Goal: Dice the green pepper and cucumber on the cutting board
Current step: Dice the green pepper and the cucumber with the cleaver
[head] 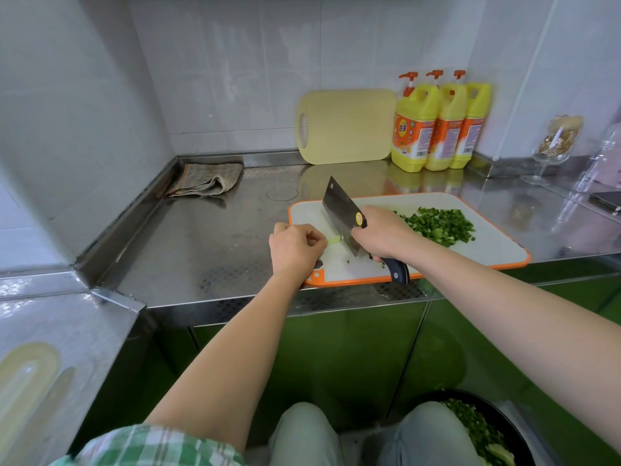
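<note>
A white cutting board with an orange rim (497, 250) lies on the steel counter. A heap of diced green pepper (440, 225) sits on its right half. My right hand (383, 235) grips the handle of a cleaver (339, 210), whose blade stands on the board's left part. My left hand (295, 248) has curled fingers that pin down a thin pale green strip (333, 240) right beside the blade. Most of that strip is hidden under my fingers.
A wooden board (346, 126) leans on the back wall beside three yellow detergent bottles (437, 126). A folded cloth (208, 179) lies at the back left. A glass (551, 153) and a phone (608, 201) are at the right. A dark bin with green scraps (484, 432) stands on the floor.
</note>
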